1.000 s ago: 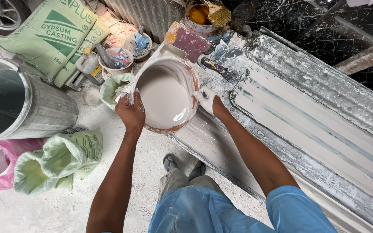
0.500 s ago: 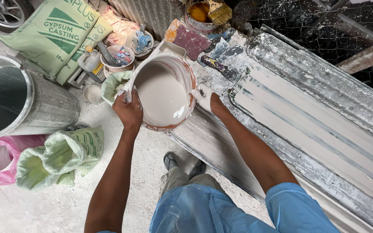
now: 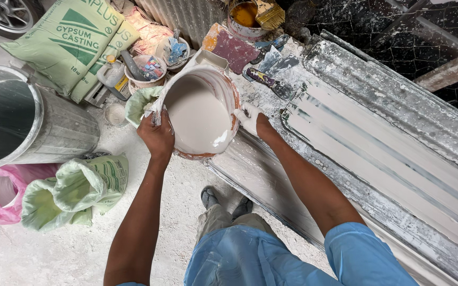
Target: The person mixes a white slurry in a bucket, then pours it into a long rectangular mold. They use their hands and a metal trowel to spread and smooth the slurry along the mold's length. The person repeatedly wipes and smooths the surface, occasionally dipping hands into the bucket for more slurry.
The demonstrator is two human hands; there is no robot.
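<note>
Metal drum (image 3: 27, 119) stands far left, dark inside; green sacks (image 3: 75, 185) lie open on the floor. Left hand (image 3: 157, 135) grips the near rim of the plaster bucket (image 3: 200, 114), right hand (image 3: 250, 117) clasps its far side. Bucket holds smooth off-white slurry, just beside the ridged mould (image 3: 377, 148).

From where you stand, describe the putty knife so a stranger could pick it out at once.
Start at the long ribbed mould coated in white. Just beyond its near end, past the bucket of pale mix held by both hands, lies the putty knife. Its purple handle and plaster-smeared blade set it apart from the bare grey scraper blades beside it.
</note>
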